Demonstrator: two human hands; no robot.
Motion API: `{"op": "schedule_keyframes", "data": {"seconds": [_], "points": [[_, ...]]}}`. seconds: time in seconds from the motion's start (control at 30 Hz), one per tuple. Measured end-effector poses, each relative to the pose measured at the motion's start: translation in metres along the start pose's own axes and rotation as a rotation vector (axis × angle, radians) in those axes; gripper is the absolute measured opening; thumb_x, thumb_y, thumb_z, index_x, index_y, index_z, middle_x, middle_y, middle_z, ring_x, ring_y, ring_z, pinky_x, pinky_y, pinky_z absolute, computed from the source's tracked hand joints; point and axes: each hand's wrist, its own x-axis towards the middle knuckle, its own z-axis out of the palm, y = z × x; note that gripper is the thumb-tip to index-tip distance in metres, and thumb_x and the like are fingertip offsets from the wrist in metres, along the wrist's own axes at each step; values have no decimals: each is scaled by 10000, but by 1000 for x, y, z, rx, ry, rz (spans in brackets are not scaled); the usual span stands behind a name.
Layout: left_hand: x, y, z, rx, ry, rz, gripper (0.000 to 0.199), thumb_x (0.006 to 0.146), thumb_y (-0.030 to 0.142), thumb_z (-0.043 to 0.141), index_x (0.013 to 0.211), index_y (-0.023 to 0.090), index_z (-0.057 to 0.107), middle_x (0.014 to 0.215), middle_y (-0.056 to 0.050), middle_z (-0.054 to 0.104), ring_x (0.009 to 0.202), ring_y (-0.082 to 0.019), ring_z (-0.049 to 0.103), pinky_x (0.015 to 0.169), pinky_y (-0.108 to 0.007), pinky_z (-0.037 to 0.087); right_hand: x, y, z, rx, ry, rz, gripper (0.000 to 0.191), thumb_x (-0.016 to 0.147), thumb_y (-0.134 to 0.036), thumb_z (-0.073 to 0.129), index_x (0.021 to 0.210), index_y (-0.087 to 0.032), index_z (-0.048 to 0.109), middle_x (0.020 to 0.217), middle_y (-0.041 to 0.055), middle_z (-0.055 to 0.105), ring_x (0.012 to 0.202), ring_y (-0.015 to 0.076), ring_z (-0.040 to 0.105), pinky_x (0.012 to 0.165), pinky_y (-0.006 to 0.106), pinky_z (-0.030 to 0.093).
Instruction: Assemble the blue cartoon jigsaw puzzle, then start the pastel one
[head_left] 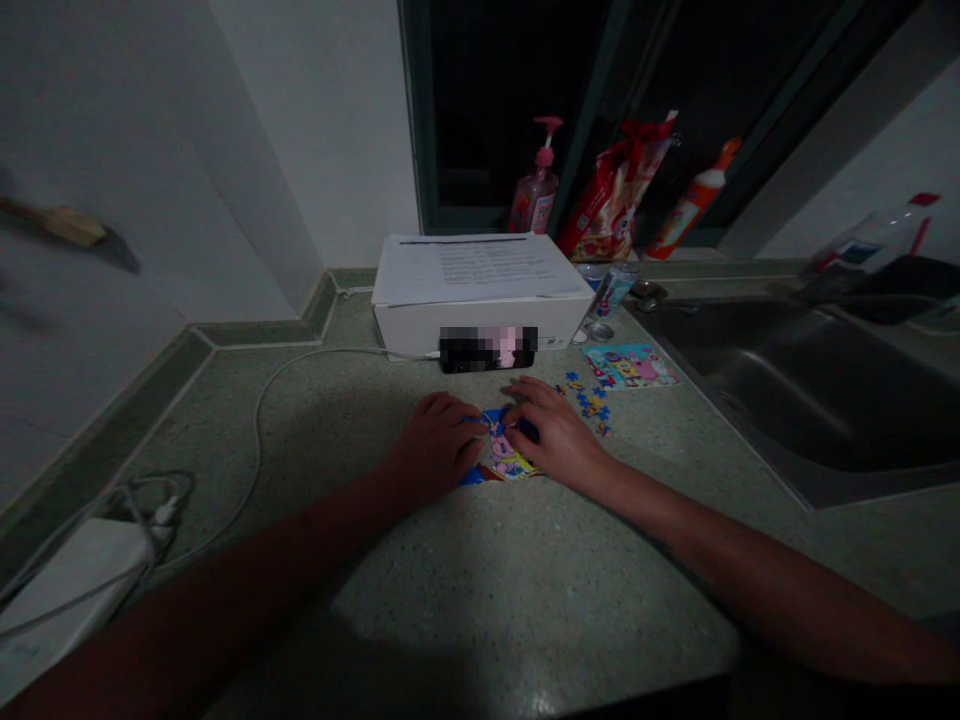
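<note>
A partly assembled jigsaw puzzle [508,458] with blue, pink and yellow parts lies flat on the counter. My left hand [441,445] rests over its left side, fingers together and bent at the puzzle's upper left. From the right, my right hand [553,430] reaches over the puzzle's edge, thumb and index finger close together on it, other fingers stretched forward. Whether either hand grips a piece is too small and dark to tell. Loose blue and yellow pieces [592,402] lie right of my right hand, near a colourful picture card [634,366].
Behind the puzzle, a phone [487,352] with a cable leans against a white box [480,275]. A metal sink [810,380] is at the right. Cans and bottles stand at the back; a white power strip [82,580] lies left.
</note>
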Motion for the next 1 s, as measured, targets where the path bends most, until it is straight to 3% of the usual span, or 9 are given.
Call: {"op": "schedule_keyframes", "data": {"seconds": [1.0], "points": [[1,0,0,-10,-62,-4,182,1025,225,631,1099,227,797,1175,-66,773,1079,-275,650,1069,-503,504,2,-2,0,-32,-39,-5,108,923,-145,703,961,-228,760,1401,145,720,1444,362,577,1197,636,493]]}}
